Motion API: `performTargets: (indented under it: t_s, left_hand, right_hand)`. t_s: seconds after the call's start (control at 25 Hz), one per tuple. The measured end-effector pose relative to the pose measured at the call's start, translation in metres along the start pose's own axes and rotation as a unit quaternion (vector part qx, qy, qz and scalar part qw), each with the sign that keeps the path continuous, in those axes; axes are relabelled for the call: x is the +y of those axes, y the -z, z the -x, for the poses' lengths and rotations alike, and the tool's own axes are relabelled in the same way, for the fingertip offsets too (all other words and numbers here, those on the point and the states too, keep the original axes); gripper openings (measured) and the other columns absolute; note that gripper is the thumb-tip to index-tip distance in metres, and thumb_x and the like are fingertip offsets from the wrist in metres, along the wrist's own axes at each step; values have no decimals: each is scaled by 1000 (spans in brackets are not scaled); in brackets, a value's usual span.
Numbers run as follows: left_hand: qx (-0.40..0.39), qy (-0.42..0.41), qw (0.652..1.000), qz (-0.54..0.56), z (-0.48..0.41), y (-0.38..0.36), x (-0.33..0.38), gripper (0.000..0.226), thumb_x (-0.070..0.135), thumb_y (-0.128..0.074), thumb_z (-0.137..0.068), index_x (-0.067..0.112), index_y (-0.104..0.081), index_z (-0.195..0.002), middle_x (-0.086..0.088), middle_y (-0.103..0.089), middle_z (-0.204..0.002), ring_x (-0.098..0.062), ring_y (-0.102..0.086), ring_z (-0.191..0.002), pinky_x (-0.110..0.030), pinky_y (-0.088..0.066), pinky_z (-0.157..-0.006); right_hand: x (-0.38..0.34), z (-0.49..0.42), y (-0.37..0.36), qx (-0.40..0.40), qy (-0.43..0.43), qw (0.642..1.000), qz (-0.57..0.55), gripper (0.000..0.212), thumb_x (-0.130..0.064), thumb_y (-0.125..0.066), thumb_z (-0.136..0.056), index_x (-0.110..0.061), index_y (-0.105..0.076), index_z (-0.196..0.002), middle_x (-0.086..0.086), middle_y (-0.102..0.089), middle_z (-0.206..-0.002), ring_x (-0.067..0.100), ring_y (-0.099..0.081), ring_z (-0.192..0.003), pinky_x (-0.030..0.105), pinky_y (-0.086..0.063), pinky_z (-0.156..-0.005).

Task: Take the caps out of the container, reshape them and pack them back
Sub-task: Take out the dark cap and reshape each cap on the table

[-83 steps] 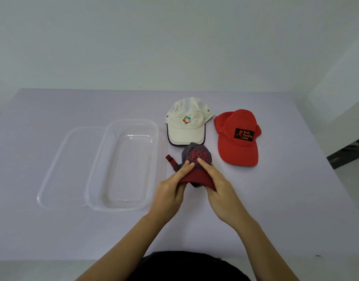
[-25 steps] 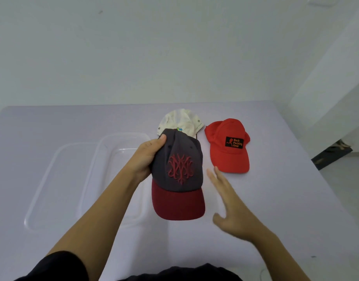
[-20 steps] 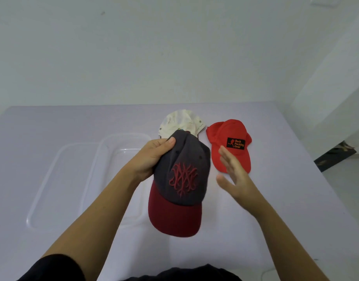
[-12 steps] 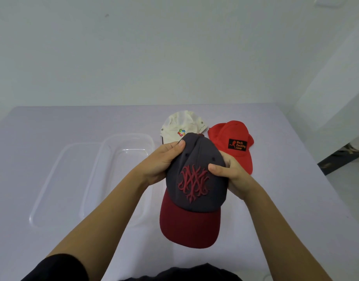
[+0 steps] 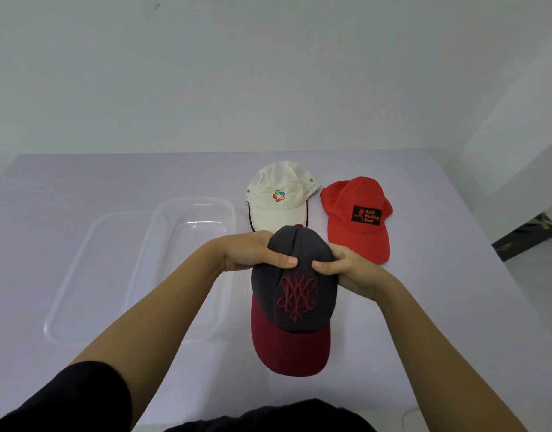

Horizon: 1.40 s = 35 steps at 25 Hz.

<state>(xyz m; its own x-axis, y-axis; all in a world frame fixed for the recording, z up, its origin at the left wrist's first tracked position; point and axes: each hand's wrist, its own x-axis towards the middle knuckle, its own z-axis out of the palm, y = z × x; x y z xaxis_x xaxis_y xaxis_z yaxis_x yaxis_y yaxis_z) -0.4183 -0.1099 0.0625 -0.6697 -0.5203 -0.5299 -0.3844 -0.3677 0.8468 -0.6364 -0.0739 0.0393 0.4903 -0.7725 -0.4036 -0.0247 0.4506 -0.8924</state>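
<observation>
A grey cap (image 5: 295, 294) with a dark red brim and red embroidery is held above the table, brim toward me. My left hand (image 5: 252, 252) grips the left side of its crown, thumb pressed on top. My right hand (image 5: 346, 269) grips the right side the same way. A white cap (image 5: 279, 198) with a coloured logo and a red cap (image 5: 358, 213) with a black patch lie side by side on the table behind it. The clear plastic container (image 5: 190, 213) stands empty to the left.
The container's clear lid (image 5: 90, 269) lies flat against its left side. The pale purple table (image 5: 439, 291) ends at the right, where the floor drops away. A white wall rises behind the table.
The cap went from folded on the table to opened out and lifted in my left hand. My right hand then came in and took hold of its right side; both thumbs now press the crown.
</observation>
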Motion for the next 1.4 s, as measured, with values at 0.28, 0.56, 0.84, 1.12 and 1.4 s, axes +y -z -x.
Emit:
performTargets:
  t_s: [0.28,0.56,0.84,1.12,1.4]
  left_hand:
    - [151,82,985,-10,-55,1,-64,49,34,-74,-78,12,-56,-118,-6,-64,-117,-20,-62,-106,-38,-49,-97]
    - [310,39,940,-136,-62,-2,-75,50,48,-66,-81,12,-62,-115,-1,-61,-111,-19,-61,-97,-31,-47,-81]
    - [310,158,937,-42,-37,-7,-72,54,45,-53,-91,13,-45,-134,-4,-60,-122,-13,-68,-72,-26,-50,-75]
    - [310,122,941,59,-53,-4,-75,34,37,-46,-97,10,-46,-76,-2,-46,-61,-12,-56,-51,-18,-34,-43]
    - [332,88,932,112,-54,-10,-75,20,31,-49,-96,12,-52,-102,-5,-59,-87,-9,-61,-50,-16,-47,-46]
  right_hand:
    - [54,-48,29,90,-125,981,120,32,-16,-67,-83,-10,-60,-114,7,-68,-112,21,-65,-100,39,-50,-94]
    - [77,-50,42,189,-89,968,136,56,-40,-68,-80,-20,-50,-129,-3,-56,-126,12,-53,-114,35,-44,-101]
    - [75,-25,49,195,-81,948,239,45,-43,-55,-90,-22,-49,-129,-8,-55,-124,10,-57,-94,24,-45,-83]
    - [58,-48,35,153,-124,974,115,25,-33,-62,-88,-17,-56,-107,-3,-62,-107,9,-59,-94,21,-45,-69]
    - [54,-54,38,172,-133,973,72,32,-22,-67,-85,-18,-53,-113,-6,-63,-102,1,-58,-82,8,-43,-48]
